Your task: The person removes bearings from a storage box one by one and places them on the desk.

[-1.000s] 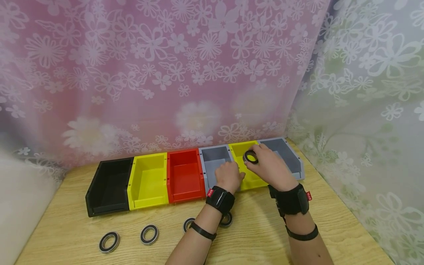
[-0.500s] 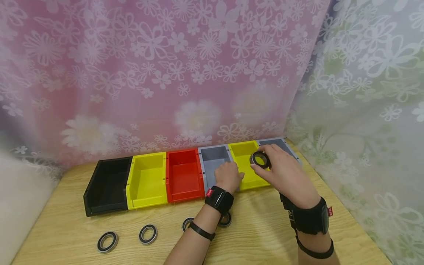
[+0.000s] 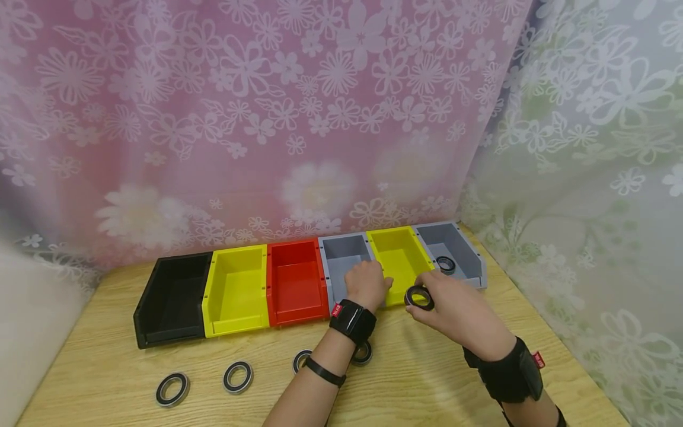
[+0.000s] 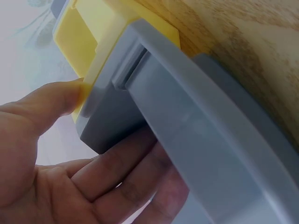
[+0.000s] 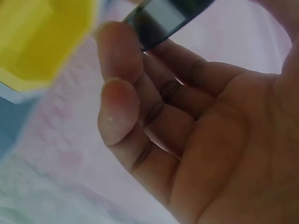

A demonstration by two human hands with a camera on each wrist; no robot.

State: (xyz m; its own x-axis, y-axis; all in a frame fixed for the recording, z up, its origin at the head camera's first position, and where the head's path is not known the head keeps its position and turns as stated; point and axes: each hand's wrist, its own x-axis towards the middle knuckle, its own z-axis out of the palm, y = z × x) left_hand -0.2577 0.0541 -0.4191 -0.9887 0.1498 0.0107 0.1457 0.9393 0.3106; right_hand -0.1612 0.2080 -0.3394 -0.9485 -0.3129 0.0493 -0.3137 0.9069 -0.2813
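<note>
My right hand (image 3: 461,311) pinches a black-and-silver ball bearing (image 3: 409,298) between thumb and fingertips, just in front of the right-hand yellow bin (image 3: 397,258). The right wrist view catches only the edge of that bearing (image 5: 166,21), above the curled fingers. My left hand (image 3: 367,283) grips the middle grey bin (image 3: 344,252) at its side wall. Seen from the left wrist, the thumb presses the rim by the yellow bin (image 4: 152,16), and the other fingers reach behind the grey bin's front (image 4: 187,116). Another bearing (image 3: 439,264) lies inside the right-end grey bin (image 3: 477,267).
Black (image 3: 173,296), yellow (image 3: 240,284) and red (image 3: 297,279) bins continue the row leftward. Bearings lie on the wooden table (image 3: 117,367): one at far left (image 3: 184,386), another beside it (image 3: 228,379), and two partly behind my left forearm (image 3: 309,388). A floral curtain (image 3: 299,148) hangs behind.
My right hand has moved from over the right-hand yellow bin toward me with the bearing, uncovering the right-end grey bin and the bearing inside. The left hand stays put.
</note>
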